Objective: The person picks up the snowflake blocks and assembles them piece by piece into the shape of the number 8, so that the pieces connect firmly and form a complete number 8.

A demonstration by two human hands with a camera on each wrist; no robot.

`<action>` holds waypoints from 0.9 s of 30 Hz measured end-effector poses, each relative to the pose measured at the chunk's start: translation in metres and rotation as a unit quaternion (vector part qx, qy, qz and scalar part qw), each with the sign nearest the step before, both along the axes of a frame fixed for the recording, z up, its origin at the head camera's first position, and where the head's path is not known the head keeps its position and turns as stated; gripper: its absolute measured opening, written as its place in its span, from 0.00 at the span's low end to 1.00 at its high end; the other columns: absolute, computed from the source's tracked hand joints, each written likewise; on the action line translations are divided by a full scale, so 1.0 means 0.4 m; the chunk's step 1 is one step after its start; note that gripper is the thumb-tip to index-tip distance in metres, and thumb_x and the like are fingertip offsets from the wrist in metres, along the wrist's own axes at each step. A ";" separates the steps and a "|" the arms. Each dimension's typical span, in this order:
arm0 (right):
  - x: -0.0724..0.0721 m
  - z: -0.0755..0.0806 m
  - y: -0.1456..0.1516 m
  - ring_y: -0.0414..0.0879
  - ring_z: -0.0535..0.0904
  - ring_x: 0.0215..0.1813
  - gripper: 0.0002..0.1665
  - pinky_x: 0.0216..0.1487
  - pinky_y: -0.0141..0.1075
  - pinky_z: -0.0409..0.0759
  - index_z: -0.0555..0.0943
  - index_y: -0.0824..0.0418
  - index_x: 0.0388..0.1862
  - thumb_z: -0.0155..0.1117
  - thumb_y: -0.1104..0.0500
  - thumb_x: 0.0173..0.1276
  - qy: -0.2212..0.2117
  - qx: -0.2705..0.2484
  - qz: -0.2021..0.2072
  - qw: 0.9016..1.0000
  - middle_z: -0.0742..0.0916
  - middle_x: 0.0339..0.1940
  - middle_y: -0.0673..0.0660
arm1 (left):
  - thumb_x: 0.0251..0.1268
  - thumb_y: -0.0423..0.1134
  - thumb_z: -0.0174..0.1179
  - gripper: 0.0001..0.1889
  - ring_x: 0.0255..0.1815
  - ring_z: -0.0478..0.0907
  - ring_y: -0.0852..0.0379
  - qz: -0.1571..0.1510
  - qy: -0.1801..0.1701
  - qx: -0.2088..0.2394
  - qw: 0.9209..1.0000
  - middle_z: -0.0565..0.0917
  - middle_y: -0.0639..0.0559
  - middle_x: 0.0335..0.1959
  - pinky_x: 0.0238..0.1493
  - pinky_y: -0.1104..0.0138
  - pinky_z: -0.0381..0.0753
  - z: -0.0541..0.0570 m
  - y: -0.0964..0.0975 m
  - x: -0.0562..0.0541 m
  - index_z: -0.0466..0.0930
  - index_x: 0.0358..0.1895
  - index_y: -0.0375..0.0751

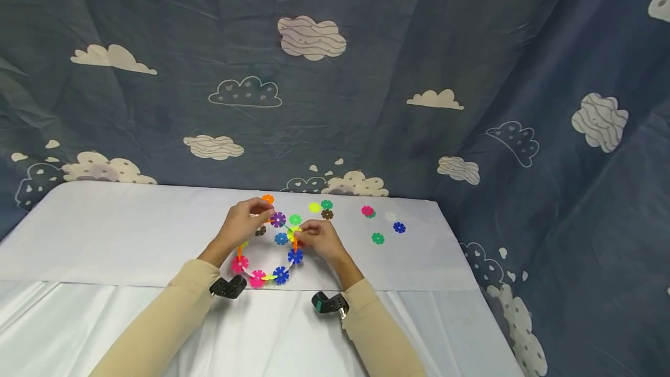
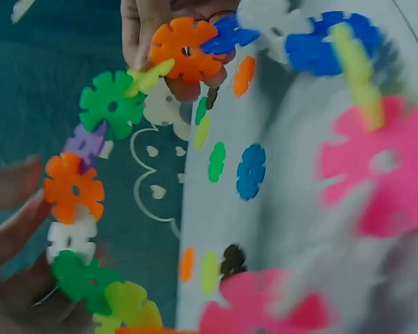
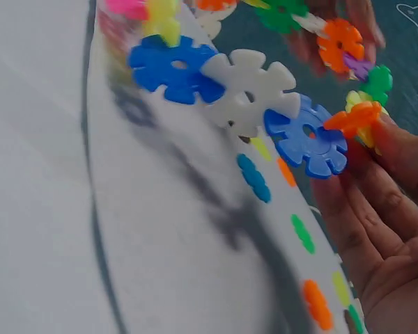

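You're holding the ring (image 1: 295, 256) over the white table (image 1: 413, 263), your left hand (image 1: 243, 224) pinching its far left side, your right hand (image 1: 321, 240) pinching its right; loose discs (image 1: 378, 238) are lying farther right.

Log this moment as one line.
left hand: holds disc chain | right hand: holds disc chain | loose discs: on white surface

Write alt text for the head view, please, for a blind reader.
A person's left grip and right grip hold a colourful ring of linked discs over a white table. Loose discs lie nearby; a cloud-patterned curtain hangs behind.
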State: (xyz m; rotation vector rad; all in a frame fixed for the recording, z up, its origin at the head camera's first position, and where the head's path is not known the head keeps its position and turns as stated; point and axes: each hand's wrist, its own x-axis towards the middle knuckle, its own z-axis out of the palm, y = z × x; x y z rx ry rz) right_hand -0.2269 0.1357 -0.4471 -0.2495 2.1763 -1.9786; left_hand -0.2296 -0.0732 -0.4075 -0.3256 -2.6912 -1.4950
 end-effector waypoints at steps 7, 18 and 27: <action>0.000 -0.040 -0.041 0.40 0.83 0.28 0.08 0.35 0.35 0.85 0.77 0.79 0.37 0.63 0.71 0.65 -0.024 -0.067 -0.056 0.996 0.86 0.26 0.55 | 0.64 0.35 0.64 0.06 0.37 0.80 0.49 0.021 0.173 -0.008 0.985 0.84 0.46 0.34 0.41 0.56 0.81 0.004 0.002 0.098 0.82 0.39 0.34; 0.022 -0.077 -0.108 0.42 0.84 0.28 0.08 0.39 0.37 0.85 0.77 0.78 0.39 0.63 0.72 0.65 -0.060 -0.148 -0.079 0.984 0.84 0.28 0.54 | 0.72 0.35 0.55 0.18 0.47 0.82 0.42 0.065 -0.140 0.231 0.961 0.81 0.28 0.48 0.52 0.58 0.80 -0.079 0.023 0.053 0.73 0.54 0.21; 0.022 -0.077 -0.139 0.43 0.84 0.30 0.05 0.41 0.38 0.85 0.78 0.75 0.38 0.62 0.71 0.66 -0.058 -0.142 -0.080 0.985 0.84 0.29 0.55 | 0.74 0.37 0.52 0.18 0.41 0.81 0.59 0.081 -0.159 0.317 0.932 0.82 0.40 0.46 0.55 0.57 0.79 -0.102 0.015 0.022 0.70 0.57 0.25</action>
